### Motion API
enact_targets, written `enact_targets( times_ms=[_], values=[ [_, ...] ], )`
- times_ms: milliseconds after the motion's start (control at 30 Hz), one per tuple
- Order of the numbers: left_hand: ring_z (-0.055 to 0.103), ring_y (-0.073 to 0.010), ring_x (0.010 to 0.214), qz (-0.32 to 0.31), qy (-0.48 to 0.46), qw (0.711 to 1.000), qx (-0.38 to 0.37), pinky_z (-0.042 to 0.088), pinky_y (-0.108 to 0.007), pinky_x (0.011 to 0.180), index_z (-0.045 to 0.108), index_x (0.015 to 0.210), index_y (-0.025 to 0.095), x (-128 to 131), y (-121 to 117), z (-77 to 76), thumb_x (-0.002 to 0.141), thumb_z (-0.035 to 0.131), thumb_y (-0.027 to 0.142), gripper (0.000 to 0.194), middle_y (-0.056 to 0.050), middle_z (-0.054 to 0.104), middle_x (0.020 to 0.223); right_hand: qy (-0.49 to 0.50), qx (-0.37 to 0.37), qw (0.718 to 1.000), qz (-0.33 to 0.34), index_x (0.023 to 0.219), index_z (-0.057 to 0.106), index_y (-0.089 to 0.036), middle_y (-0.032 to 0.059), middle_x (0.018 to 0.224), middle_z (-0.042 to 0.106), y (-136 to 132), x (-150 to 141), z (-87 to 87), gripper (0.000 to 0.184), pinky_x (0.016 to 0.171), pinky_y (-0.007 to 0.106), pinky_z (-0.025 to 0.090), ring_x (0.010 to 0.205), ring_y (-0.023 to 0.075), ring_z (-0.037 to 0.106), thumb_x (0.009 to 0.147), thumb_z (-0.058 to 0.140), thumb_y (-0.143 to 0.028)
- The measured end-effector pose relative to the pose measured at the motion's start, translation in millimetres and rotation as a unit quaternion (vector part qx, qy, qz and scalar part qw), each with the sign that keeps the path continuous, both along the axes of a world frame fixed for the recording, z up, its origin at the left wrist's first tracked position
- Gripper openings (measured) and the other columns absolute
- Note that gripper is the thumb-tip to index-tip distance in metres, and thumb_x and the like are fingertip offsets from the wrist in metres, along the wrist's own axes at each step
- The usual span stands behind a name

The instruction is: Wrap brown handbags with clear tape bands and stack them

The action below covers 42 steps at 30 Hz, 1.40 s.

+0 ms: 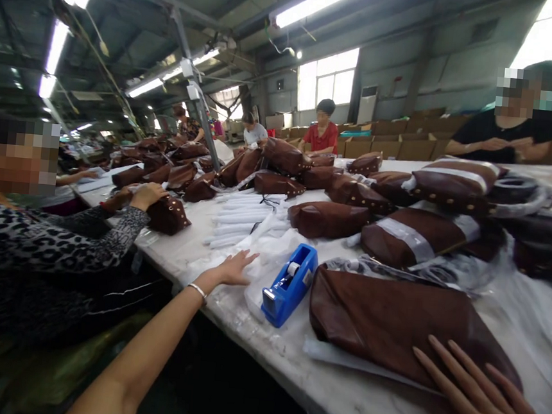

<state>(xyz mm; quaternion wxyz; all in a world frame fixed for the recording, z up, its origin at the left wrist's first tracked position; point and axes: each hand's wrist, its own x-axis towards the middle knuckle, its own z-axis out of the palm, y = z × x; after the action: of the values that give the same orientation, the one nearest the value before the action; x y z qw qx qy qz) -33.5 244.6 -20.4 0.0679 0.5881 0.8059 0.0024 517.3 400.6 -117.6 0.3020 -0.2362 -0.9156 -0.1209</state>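
Note:
My left hand (232, 268) reaches out over the table with its fingers spread, beside clear plastic film and left of a blue tape dispenser (289, 285). Nothing shows in its grasp. Flat on the near end of a brown leather handbag (392, 317) rests my right hand (491, 400), fingers extended. The handbag lies on its side on a thin white sheet (340, 354). Just beyond my left hand are several white wrapped rolls (241, 215) in a row.
Brown handbags (330, 219) are heaped across the table (264, 344), some with white wrapping bands. A co-worker in a leopard-print top (45, 245) handles a handbag at left. Other people stand across the table; cardboard boxes (385, 146) are behind them. A metal post (196, 90) rises mid-table.

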Motion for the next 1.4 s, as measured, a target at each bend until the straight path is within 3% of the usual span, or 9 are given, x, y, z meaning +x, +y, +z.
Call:
enact_targets(
  times_ms=[233, 300, 467, 600, 900, 1000, 1167, 1267, 1400],
  values=[
    [0.038, -0.0169, 0.144, -0.065, 0.001, 0.981, 0.183, 0.03, -0.041, 0.121, 0.034, 0.151, 0.022, 129.3, 4.0, 45.6, 0.103, 0.026, 0.026, 0.049, -0.007, 0.043, 0.156, -0.059, -0.031, 0.998, -0.018, 0.155, 0.026, -0.041, -0.0006, 0.157, 0.04, -16.3, -3.6, 28.5, 0.079, 0.107, 0.052, 0.039, 0.139, 0.0292, 0.046, 0.086, 0.038, -0.004],
    [0.053, -0.0161, 0.133, -0.179, -0.07, 0.941, 0.278, 0.041, -0.034, 0.115, 0.049, 0.141, 0.024, 195.3, 13.0, 38.6, 0.103, 0.036, 0.031, 0.041, -0.004, 0.059, 0.142, -0.072, -0.04, 0.996, -0.024, 0.153, 0.034, -0.037, 0.001, 0.157, 0.039, -18.8, -4.4, 33.0, 0.076, 0.107, 0.05, 0.039, 0.141, 0.0293, 0.043, 0.087, 0.038, -0.001],
    [0.03, -0.0254, 0.149, -0.376, 0.015, 0.903, 0.206, 0.029, -0.05, 0.122, 0.04, 0.149, 0.02, 311.0, 34.9, -11.5, 0.095, 0.056, 0.042, 0.06, -0.009, 0.041, 0.157, -0.073, -0.053, 0.996, -0.029, 0.149, 0.043, -0.036, 0.0013, 0.157, 0.039, -21.4, -4.4, 35.3, 0.064, 0.106, 0.047, 0.041, 0.141, 0.0282, 0.042, 0.092, 0.045, -0.005],
    [0.026, -0.027, 0.15, -0.335, 0.079, 0.919, 0.194, 0.03, -0.053, 0.121, 0.032, 0.153, 0.02, 320.3, 47.7, -41.4, 0.099, 0.045, 0.023, 0.056, -0.006, 0.029, 0.162, -0.072, -0.049, 0.996, -0.031, 0.146, 0.046, -0.035, 0.0012, 0.157, 0.04, -22.0, -4.2, 36.4, 0.058, 0.108, 0.046, 0.039, 0.142, 0.0272, 0.041, 0.095, 0.047, -0.007],
    [0.034, -0.0238, 0.146, -0.335, 0.095, 0.911, 0.218, 0.039, -0.045, 0.116, 0.036, 0.152, 0.021, 309.5, 42.9, -55.4, 0.092, 0.04, 0.006, 0.062, -0.005, 0.033, 0.16, 0.1, -0.142, 0.985, 0.013, 0.126, 0.066, -0.03, 0.005, 0.132, 0.067, -47.7, 5.4, 49.8, 0.037, 0.115, 0.052, 0.034, 0.126, 0.025, 0.059, 0.095, 0.052, -0.013],
    [0.036, -0.0238, 0.146, -0.318, 0.101, 0.91, 0.247, 0.038, -0.045, 0.117, 0.037, 0.152, 0.02, 313.7, 42.0, -67.7, 0.091, 0.039, 0.004, 0.063, -0.005, 0.035, 0.159, 0.337, -0.376, 0.86, -0.069, 0.109, 0.071, -0.023, 0.009, 0.108, 0.075, -79.6, 1.3, 45.6, 0.021, 0.099, 0.046, 0.052, 0.1, 0.0254, 0.07, 0.096, 0.056, -0.031],
    [0.036, -0.0227, 0.146, -0.32, 0.093, 0.907, 0.257, 0.038, -0.044, 0.117, 0.037, 0.152, 0.021, 314.1, 41.6, -70.4, 0.089, 0.039, 0.003, 0.065, -0.004, 0.035, 0.158, 0.545, -0.731, 0.408, -0.045, 0.105, 0.065, -0.018, 0.0113, 0.117, 0.071, -98.8, -19.8, 41.7, 0.019, 0.098, 0.04, 0.054, 0.1, 0.0229, 0.071, 0.09, 0.065, -0.029],
    [0.038, -0.0227, 0.145, -0.319, 0.086, 0.909, 0.255, 0.039, -0.044, 0.116, 0.037, 0.152, 0.021, 313.3, 42.4, -67.7, 0.089, 0.039, 0.002, 0.066, -0.005, 0.036, 0.158, 0.572, -0.758, 0.314, -0.013, 0.103, 0.065, -0.019, 0.0077, 0.116, 0.071, -87.2, -34.8, 49.7, 0.014, 0.104, 0.035, 0.048, 0.107, 0.0185, 0.068, 0.09, 0.063, -0.023],
    [0.041, -0.0227, 0.143, -0.32, 0.071, 0.909, 0.257, 0.041, -0.044, 0.115, 0.037, 0.152, 0.021, 312.4, 43.0, -65.1, 0.088, 0.04, 0.002, 0.067, -0.005, 0.037, 0.157, 0.588, -0.758, 0.279, -0.048, 0.091, 0.067, -0.021, 0.0047, 0.098, 0.074, -73.2, -50.0, 58.8, 0.005, 0.099, 0.032, 0.05, 0.099, 0.0168, 0.067, 0.088, 0.065, -0.023]
  ],
)
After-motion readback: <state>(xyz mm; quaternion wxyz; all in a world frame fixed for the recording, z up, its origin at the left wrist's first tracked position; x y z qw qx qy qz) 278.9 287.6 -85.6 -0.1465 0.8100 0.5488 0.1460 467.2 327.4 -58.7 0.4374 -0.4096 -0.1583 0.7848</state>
